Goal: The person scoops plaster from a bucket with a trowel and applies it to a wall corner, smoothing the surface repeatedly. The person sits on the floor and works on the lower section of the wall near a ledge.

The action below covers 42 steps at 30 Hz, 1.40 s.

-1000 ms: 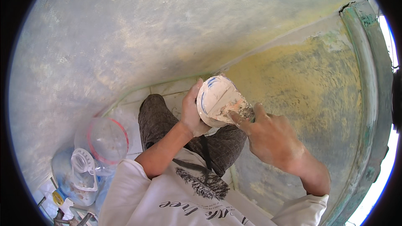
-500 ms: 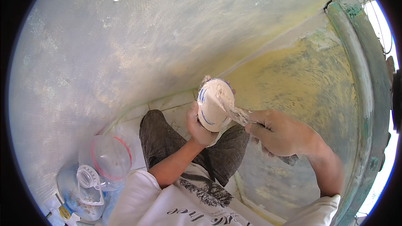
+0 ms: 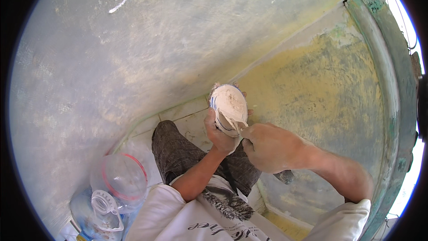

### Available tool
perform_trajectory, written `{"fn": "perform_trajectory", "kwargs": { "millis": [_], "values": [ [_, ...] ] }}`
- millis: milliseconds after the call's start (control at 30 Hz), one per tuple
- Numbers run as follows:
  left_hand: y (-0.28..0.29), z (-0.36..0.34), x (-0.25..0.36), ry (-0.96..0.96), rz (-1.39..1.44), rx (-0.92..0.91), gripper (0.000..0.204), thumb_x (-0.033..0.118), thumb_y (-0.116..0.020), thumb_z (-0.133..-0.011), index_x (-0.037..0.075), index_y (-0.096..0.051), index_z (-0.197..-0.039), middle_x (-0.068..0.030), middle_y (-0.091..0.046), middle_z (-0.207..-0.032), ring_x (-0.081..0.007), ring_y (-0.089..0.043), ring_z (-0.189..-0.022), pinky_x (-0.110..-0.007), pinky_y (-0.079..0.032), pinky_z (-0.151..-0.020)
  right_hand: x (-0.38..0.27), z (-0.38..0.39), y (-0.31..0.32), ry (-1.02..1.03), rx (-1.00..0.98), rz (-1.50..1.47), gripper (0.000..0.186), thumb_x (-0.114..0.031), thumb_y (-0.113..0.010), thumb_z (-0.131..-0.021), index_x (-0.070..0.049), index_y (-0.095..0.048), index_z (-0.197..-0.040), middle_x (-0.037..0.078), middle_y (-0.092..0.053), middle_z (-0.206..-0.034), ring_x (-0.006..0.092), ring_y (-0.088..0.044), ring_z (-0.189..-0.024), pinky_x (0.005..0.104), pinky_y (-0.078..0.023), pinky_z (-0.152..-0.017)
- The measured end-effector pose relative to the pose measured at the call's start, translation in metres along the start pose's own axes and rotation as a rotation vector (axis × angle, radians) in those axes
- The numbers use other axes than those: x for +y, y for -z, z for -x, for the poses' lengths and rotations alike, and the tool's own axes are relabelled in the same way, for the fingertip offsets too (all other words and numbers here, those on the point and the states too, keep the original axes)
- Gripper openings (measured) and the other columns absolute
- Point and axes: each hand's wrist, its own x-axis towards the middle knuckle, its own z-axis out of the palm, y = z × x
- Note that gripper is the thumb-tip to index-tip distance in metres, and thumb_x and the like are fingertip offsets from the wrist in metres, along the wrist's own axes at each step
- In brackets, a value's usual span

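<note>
My left hand (image 3: 219, 137) cups a small white bowl (image 3: 226, 124) with blue marks, tilted so its inside shows. Pale, creamy putty (image 3: 229, 99) coats the bowl's far part, and a ridge of it runs along the near side. In my right hand (image 3: 273, 148) is a putty-smeared putty knife (image 3: 285, 177). Its dark handle end sticks out below the fist, while its blade end, largely hidden by fingers and putty, is at the bowl's near right rim. Both hands are dusted with pale residue.
Smeared grey wall (image 3: 147, 58) rises in front, meeting a yellowish wall (image 3: 307, 89) at right. Green-grey trim (image 3: 388, 85) edges the right side. At lower left stand a clear container with a red rim (image 3: 143, 169) and a bluish jug with a white handle (image 3: 117, 227).
The putty knife has moved down and toward me, from the bowl's middle to its near right rim. My right fist has turned and lowered. The putty is more gathered, and the view has shifted slightly.
</note>
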Motion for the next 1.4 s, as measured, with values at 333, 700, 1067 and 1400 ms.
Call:
{"fn": "perform_trajectory", "kwargs": {
  "millis": [333,700,1067,1400],
  "values": [
    [-0.011,-0.009,0.024,-0.030,-0.031,-0.028,0.071,0.054,-0.024,-0.101,0.006,-0.037,-0.152,-0.0192,-0.046,-0.149,-0.0387,-0.053,-0.133,-0.061,-0.049,-0.105,-0.010,0.007,0.039,-0.053,-0.073,-0.120,0.027,-0.017,-0.051,-0.097,0.005,-0.065,-0.092,0.022,-0.065,-0.073,0.0329,-0.069,-0.071,0.0445,-0.053,-0.069],
    [0.000,0.003,0.032,-0.010,-0.135,-0.095,0.084,0.058,-0.035,-0.099,-0.005,-0.030,-0.153,-0.0246,-0.042,-0.153,-0.0375,-0.047,-0.138,-0.051,-0.043,-0.112,-0.006,-0.007,0.047,-0.189,-0.139,-0.313,0.023,-0.013,-0.049,-0.094,0.005,-0.064,-0.096,0.014,-0.063,-0.067,0.0218,-0.065,-0.053,0.0374,-0.051,-0.054],
    [0.003,-0.019,0.022,0.057,-0.069,0.009,0.077,0.060,-0.032,-0.094,0.020,-0.026,-0.159,-0.0210,-0.041,-0.154,-0.0394,-0.049,-0.137,-0.059,-0.050,-0.104,0.006,-0.021,0.012,0.014,-0.035,-0.155,0.026,-0.013,-0.051,-0.090,0.006,-0.065,-0.101,0.025,-0.065,-0.075,0.0341,-0.068,-0.071,0.0446,-0.053,-0.072],
    [0.011,-0.016,0.032,0.083,-0.080,-0.069,0.070,0.055,-0.027,-0.100,0.015,-0.029,-0.158,-0.0189,-0.042,-0.154,-0.0386,-0.049,-0.137,-0.061,-0.049,-0.104,-0.009,-0.012,0.058,-0.234,-0.174,-0.259,0.030,-0.014,-0.049,-0.093,0.003,-0.067,-0.111,0.018,-0.066,-0.073,0.0246,-0.069,-0.062,0.0390,-0.055,-0.063]
  ]
}}
